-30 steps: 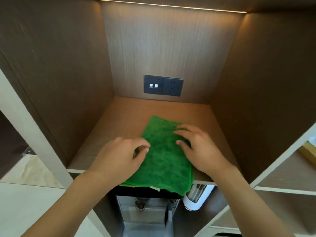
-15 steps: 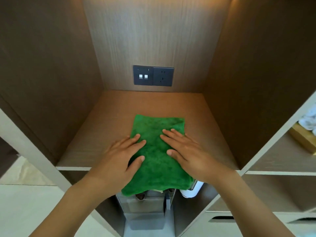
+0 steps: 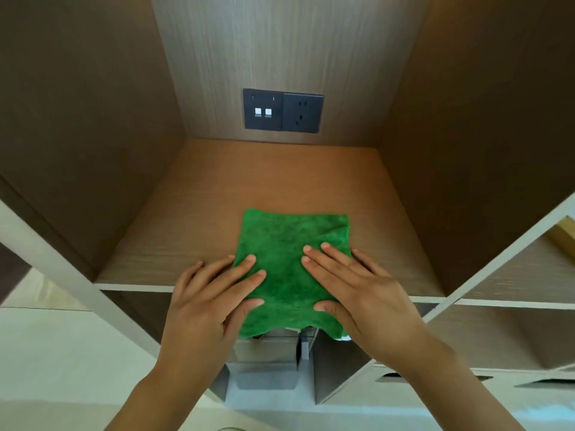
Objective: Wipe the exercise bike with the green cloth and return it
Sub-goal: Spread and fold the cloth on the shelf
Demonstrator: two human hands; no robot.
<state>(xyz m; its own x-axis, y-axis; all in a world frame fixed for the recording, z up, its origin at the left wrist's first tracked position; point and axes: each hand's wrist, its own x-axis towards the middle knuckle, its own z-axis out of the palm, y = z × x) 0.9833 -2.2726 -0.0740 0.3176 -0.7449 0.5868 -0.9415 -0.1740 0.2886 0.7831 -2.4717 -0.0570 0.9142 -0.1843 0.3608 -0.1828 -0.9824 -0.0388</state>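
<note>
Both hands lie flat and spread, so no grip is taken on anything: my left hand [image 3: 208,293] presses straight fingers onto the left edge of the green cloth [image 3: 289,262], and my right hand [image 3: 357,290] does the same on its right half, thumb along the near edge. That cloth sits folded near the front of the wooden shelf [image 3: 199,213], inside an open cabinet bay, with its near edge hanging a little over the shelf lip. I read this as the return step, the wiping done (the exercise bike is nowhere in view, so I can't confirm that part). Next I would judge the job calls for lifting both palms straight off without dragging the fabric, perhaps after nudging it further back so the overhang doesn't slip. On the back wall of the bay are a dark switch plate [image 3: 263,113] and a socket [image 3: 302,113] side by side. Below the shelf, the lower bay holds something grey and boxy [image 3: 264,353], partly hidden by the cloth; I can't tell what it is.
</note>
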